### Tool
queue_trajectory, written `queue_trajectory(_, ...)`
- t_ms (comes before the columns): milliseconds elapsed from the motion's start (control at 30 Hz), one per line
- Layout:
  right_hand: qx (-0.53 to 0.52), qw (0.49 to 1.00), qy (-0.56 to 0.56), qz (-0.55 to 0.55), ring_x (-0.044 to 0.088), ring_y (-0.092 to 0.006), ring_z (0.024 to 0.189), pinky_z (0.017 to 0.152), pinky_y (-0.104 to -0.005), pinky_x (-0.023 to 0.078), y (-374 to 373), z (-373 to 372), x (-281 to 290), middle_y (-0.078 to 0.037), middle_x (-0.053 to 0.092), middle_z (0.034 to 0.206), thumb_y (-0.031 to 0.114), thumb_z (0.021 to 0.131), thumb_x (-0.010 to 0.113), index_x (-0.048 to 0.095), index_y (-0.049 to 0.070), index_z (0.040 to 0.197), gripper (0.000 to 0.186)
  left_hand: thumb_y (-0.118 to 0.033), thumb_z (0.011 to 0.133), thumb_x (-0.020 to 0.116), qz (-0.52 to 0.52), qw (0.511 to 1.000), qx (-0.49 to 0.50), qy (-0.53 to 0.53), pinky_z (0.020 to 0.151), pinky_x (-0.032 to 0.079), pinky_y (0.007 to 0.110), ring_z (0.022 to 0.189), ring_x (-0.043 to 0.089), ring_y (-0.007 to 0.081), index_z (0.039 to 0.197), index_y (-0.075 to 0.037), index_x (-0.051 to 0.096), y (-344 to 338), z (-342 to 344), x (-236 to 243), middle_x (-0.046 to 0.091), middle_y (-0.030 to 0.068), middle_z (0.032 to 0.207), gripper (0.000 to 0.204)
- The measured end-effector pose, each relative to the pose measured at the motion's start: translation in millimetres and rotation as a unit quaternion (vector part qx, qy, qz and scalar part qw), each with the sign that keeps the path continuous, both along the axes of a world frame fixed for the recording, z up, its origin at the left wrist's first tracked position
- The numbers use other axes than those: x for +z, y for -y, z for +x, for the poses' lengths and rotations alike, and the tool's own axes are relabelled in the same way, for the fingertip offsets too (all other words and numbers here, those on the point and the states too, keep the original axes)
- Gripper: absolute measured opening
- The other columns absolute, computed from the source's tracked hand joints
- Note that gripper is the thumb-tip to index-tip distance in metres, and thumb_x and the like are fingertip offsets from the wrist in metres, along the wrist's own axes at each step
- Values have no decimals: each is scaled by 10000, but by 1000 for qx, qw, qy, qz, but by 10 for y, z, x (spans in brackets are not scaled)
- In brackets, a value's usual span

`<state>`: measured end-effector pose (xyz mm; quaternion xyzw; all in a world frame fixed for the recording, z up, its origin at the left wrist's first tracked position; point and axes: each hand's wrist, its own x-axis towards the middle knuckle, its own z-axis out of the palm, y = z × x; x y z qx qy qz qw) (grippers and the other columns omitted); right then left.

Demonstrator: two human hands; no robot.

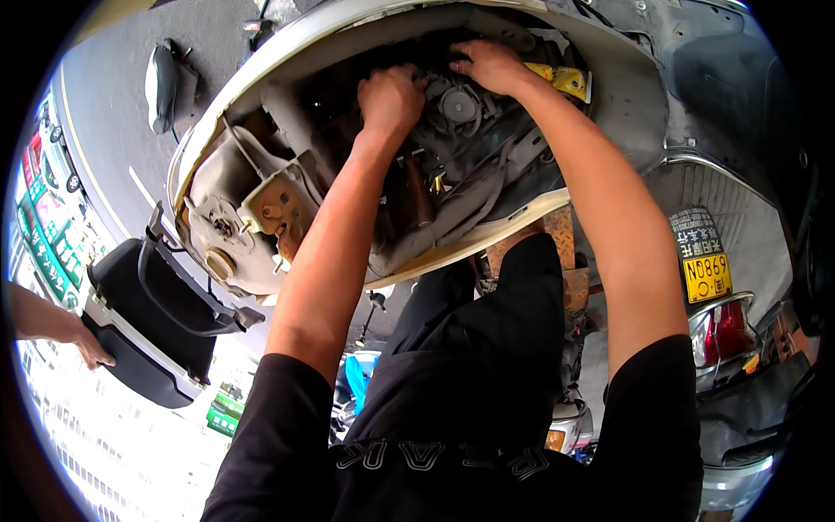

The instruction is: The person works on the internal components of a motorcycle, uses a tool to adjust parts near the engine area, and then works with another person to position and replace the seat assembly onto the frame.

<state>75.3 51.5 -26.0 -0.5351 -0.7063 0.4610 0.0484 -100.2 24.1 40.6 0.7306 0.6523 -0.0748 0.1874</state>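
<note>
Both of my hands reach into the open body of a scooter (300, 35), where its engine parts lie bare. My left hand (391, 97) is curled in the dark left of a round grey engine cover (459, 106); its fingertips are hidden. Just beyond that cover, my right hand (491, 65) is bent with fingers and thumb drawn together. What either hand grips is too dark to make out. A yellow packet (570, 83) lies beside my right wrist. On the left side of the body sit a beige tank (217, 213) and its round cap (219, 263).
Another person's hand (91, 344) touches a black-and-white rear box (143, 357) at the left. A scooter with a yellow plate (707, 277) and red tail light (724, 333) stands close on the right. A dark seat-like piece (163, 87) lies on the road at upper left.
</note>
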Motion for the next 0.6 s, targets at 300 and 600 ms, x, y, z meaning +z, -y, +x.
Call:
queue_trajectory(300,14,1000,-18,-13,553,-308,1020,860,-391,439,-29,24,34,-126,605,1073,298,860,542,586,154,1132,311,-289,789,614,-27,996,75,36,724,484,423,813,622,352,924,-133,662,-43,1,-89,651,165,819,212)
queue_trajectory(600,28,998,-34,-37,542,-307,1049,882,-386,428,-58,26,-19,-128,594,1107,291,856,552,581,141,1148,330,-256,760,628,-31,994,75,74,680,486,426,770,622,345,892,-163,661,-81,-29,-163,648,145,776,165)
